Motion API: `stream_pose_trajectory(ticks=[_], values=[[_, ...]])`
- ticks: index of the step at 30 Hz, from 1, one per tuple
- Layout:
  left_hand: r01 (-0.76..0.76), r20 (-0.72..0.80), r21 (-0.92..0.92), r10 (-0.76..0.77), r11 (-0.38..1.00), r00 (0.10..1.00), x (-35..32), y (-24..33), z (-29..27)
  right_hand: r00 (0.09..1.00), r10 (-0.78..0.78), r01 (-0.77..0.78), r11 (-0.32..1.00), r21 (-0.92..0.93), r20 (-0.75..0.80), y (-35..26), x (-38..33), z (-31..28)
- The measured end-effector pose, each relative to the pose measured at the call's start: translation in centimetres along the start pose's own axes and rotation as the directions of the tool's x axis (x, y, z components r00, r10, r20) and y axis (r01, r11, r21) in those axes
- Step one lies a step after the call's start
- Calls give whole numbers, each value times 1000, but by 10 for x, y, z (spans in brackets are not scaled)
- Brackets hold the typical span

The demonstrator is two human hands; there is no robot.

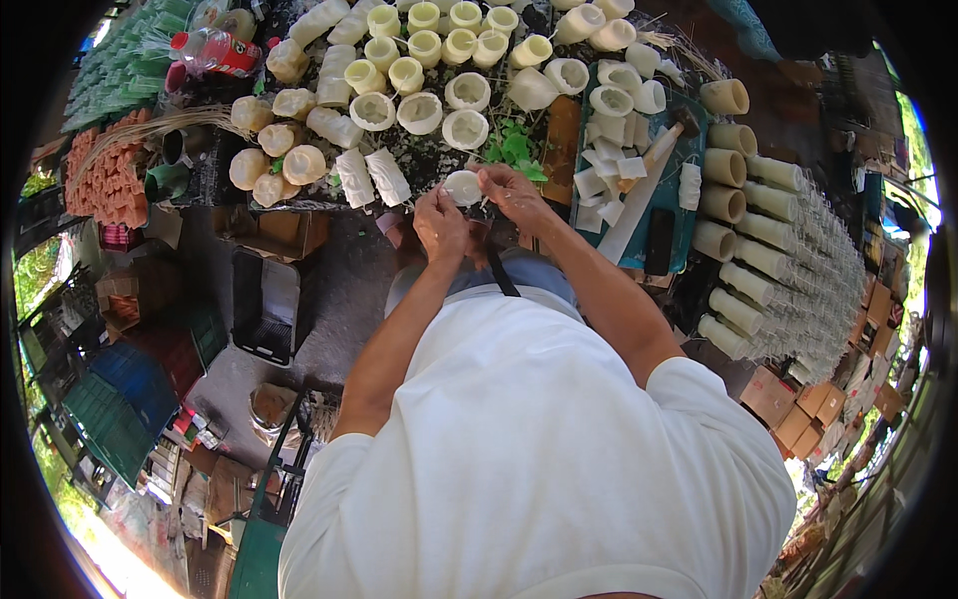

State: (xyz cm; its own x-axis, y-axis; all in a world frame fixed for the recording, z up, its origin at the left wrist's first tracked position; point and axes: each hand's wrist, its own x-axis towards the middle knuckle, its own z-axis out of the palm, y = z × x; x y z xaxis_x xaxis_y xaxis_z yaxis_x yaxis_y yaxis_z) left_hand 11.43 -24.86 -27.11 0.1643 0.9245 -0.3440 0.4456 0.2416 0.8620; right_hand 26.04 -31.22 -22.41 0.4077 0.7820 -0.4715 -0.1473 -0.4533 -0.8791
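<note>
At the near edge of the worktable, I hold a small round white cup (462, 188) that looks like wax, its opening turned up toward me. My left hand (442, 225) pinches its left side, fingers closed. The fingers of my right hand (512, 193) are closed on its right rim. Just beyond stand several similar hollow white cups (465, 129). Two ribbed white pieces (387, 178) lie left of my hands, and a green leafy sprig (515, 150) lies behind my right hand. Whether a thin wick or tool is between my fingertips is too small to tell.
Pale yellow cups (406, 75) and lumpy cream pieces (304, 165) crowd the table. At right, a teal tray (689, 130) carries white blocks, a hammer (659, 158) and a black phone (660, 242). Rows of cylinders (763, 260) stand beyond. A black crate (267, 304) sits lower left.
</note>
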Motion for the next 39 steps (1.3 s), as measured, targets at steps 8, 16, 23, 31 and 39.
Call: stream_pose_trajectory(ticks=[8,16,23,31,39], values=[[-40,-8,310,45,950,999,7,26,-3,906,142,-154,988,2,-399,30,14,25],[-19,127,455,-44,890,991,30,-32,3,915,110,-298,833,-466,-388,52,42,14],[14,253,213,-69,977,965,21,-19,-13,982,85,-147,905,-398,-171,30,23,-4],[-421,468,-173,451,890,760,-7,55,-30,916,379,-400,848,347,129,16,14,-30],[-350,654,-81,315,933,688,-14,104,-35,984,-171,174,982,80,-46,-21,-40,-51]])
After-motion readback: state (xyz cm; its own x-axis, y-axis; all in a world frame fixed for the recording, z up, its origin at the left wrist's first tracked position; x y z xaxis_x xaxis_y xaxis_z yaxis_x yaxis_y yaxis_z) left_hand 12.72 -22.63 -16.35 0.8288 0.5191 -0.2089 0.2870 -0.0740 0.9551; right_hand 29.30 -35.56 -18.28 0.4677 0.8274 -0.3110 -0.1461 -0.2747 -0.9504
